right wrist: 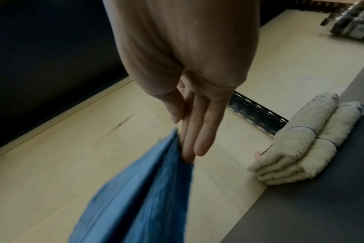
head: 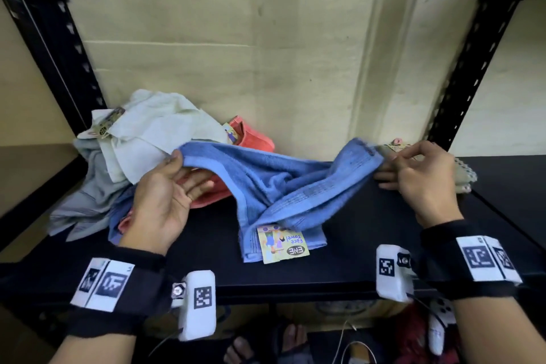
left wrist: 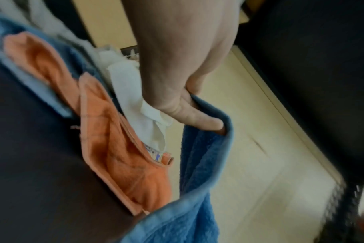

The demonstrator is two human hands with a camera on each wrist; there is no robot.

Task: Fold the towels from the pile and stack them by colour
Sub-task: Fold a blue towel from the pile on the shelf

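Note:
A blue towel hangs stretched between both hands above the black shelf; its lower end with a paper label rests on the shelf. My left hand pinches the towel's left corner between thumb and fingers, seen close in the left wrist view as blue towel. My right hand pinches the right corner, shown in the right wrist view as blue towel. Behind the left hand lies the pile: pale green towel, grey towel, coral towel.
A folded cream towel stack sits at the back right of the shelf, right behind my right hand, also the folded cream towel stack. Black perforated uprights frame the shelf on both sides. A beige wall closes the back.

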